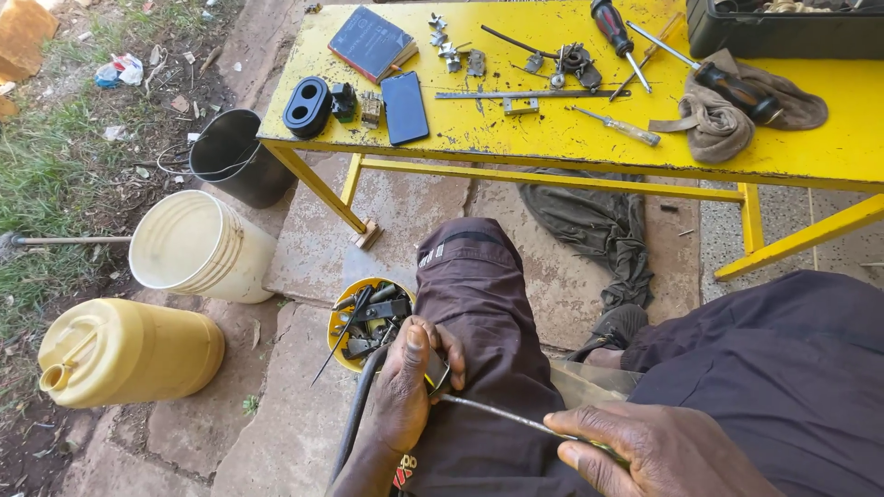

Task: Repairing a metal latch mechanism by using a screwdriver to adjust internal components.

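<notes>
At lower centre my left hand (pixel 405 382) pinches a small metal fitting (pixel 436 371); my right hand (pixel 658 451) grips its thin cable (pixel 497 415), closed. Screwdrivers (pixel 615 30) lie untouched on the table (pixel 829 152).

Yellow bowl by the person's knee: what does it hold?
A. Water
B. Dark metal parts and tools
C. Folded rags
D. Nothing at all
B: the yellow bowl on the ground is heaped with dark metal parts, just above the left hand, which grips a small part on the knee, while the right hand holds a thin rod.
</notes>
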